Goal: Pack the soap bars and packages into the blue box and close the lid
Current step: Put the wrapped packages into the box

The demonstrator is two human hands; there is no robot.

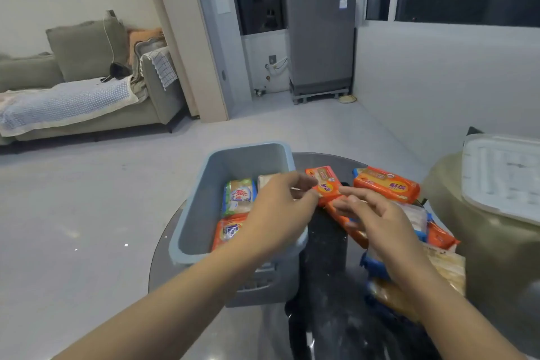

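Observation:
The blue box (201,207) stands open on a round glass table (321,316). Inside lie a green and white soap pack (238,196), an orange pack (228,231) and a pale pack (264,181). My left hand (277,213) reaches across the box's right rim and pinches a small orange soap bar (324,183) at its left edge. My right hand (377,219) hovers just right of it with fingers loosely spread, over another orange pack (347,219). A larger orange package (387,184) lies behind.
More packs, blue (372,264), orange (441,237) and tan (447,266), are heaped at the table's right. A white lid (502,175) rests on a beige stool (482,242) to the right. A sofa and a grey appliance stand far off.

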